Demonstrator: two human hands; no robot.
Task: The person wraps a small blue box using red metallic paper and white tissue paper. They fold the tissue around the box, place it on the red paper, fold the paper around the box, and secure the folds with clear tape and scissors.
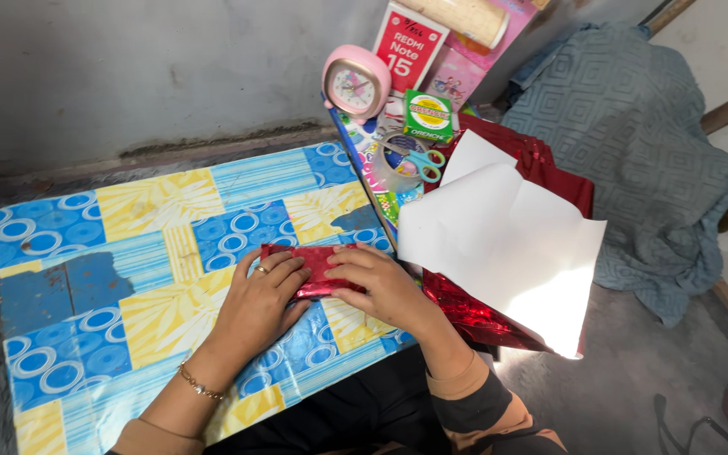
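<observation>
A small folded piece of shiny red foil paper (312, 263) lies on the low table (94, 278) with its blue and yellow patterned cover. My left hand (259, 305) lies flat on the foil's left part, a ring on one finger and a bracelet on the wrist. My right hand (381, 285) presses on the foil's right part with curled fingers. Both hands touch the foil and hide much of it.
A large white sheet (507, 244) with a red foil underside hangs off the table's right edge. Behind it stand a pink alarm clock (354, 82), a green box (428, 116), a tape roll with scissors (410, 160) and boxes. A grey-blue blanket (642, 143) lies at right.
</observation>
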